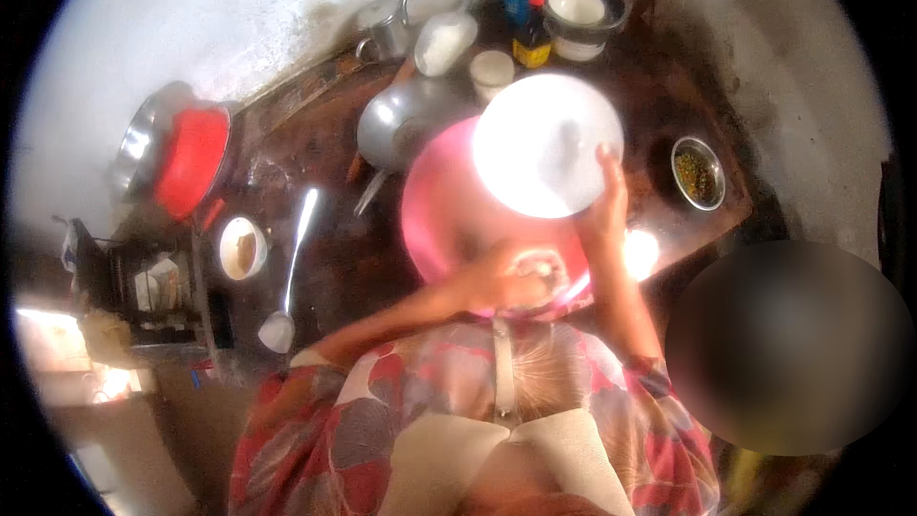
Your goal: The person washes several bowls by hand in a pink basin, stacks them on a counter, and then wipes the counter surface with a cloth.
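Note:
My right hand (607,193) grips the rim of a round white plate or shallow bowl (548,147), tilted over the far right part of a large pink plastic basin (440,208). Low over the basin's near side, my left hand (526,279) is blurred; something whitish shows at its fingers, and I cannot tell whether it is held. The basin stands at the near edge of a dark table (337,251), close against my body. Just beyond it lie a metal wok or pan (390,122) and a pale lidded jar or cup (492,72).
On the left are a white bowl (236,247), a metal ladle (290,287) and a red basin (192,161). A small bowl of green food (695,172) stands right. At the back are a metal jug (385,29), a red-capped bottle (532,36) and stacked bowls (584,11).

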{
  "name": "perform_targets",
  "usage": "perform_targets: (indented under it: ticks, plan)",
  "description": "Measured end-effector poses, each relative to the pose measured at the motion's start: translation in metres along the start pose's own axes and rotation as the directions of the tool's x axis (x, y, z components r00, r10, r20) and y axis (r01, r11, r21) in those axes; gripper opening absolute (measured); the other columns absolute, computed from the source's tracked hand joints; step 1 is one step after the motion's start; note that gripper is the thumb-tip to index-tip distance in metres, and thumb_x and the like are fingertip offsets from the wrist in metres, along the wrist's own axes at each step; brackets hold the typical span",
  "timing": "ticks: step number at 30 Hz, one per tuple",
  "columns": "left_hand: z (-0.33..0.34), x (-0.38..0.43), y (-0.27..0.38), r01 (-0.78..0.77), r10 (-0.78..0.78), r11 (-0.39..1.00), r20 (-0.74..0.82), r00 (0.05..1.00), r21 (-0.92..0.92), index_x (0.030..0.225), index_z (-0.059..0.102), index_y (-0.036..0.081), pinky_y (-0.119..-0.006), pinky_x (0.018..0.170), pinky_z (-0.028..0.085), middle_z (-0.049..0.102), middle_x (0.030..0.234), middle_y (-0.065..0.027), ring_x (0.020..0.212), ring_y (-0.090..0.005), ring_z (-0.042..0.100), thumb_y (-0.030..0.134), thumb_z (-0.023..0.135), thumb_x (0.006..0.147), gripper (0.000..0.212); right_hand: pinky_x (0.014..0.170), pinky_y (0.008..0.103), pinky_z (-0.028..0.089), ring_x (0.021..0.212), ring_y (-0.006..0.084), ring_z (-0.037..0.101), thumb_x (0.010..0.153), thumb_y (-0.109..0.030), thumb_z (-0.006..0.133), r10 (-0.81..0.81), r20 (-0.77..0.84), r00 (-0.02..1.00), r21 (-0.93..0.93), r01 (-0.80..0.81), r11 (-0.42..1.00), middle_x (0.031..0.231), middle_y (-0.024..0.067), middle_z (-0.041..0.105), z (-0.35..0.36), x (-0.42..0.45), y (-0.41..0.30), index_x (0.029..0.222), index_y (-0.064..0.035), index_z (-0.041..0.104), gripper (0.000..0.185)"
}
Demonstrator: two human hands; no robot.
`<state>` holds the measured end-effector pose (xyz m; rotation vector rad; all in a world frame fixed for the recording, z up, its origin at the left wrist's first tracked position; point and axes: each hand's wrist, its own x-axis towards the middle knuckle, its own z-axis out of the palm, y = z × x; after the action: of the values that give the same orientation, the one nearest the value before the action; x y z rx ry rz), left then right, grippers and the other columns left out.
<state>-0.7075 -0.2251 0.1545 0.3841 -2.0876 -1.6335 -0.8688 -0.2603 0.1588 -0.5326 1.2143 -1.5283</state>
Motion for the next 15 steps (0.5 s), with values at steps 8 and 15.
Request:
perform_targets:
  ticks: [8, 15]
  plan:
    - [-0.021, -0.018, 0.057, -0.098, 0.019, 0.991, -0.638, 0.77, -0.089, 0.111, 0.047, 0.0, -0.03, 0.082, 0.04, 0.054, 0.092, -0.0091, 0.087, -0.0167, 0.051, -0.003, 0.046, 0.073, 0.039, 0.078, 0.0387, 0.046, 0.097, 0.024, 0.05, 0.079, -0.022, 0.054, -0.324, 0.619, 0.715, -0.599, 0.697, 0.394, 0.108, 0.0141, 0.05, -0.029, -0.008, 0.042, 0.112, -0.0011, 0.046, 0.039]
    - [-0.063, 0.006, 0.079, -0.112, 0.283, 0.929, -0.483, 0.829, 0.352, 0.109, 0.05, -0.002, -0.031, 0.093, 0.034, 0.052, 0.113, -0.0111, 0.107, -0.0187, 0.047, -0.002, 0.039, 0.068, 0.043, 0.068, 0.0324, 0.049, 0.086, 0.0177, 0.055, 0.078, -0.022, 0.056, 0.447, 0.247, 0.86, -0.239, -0.393, 0.888, 0.101, 0.01, 0.054, -0.035, -0.027, 0.053, 0.105, -0.0039, 0.05, 0.033]
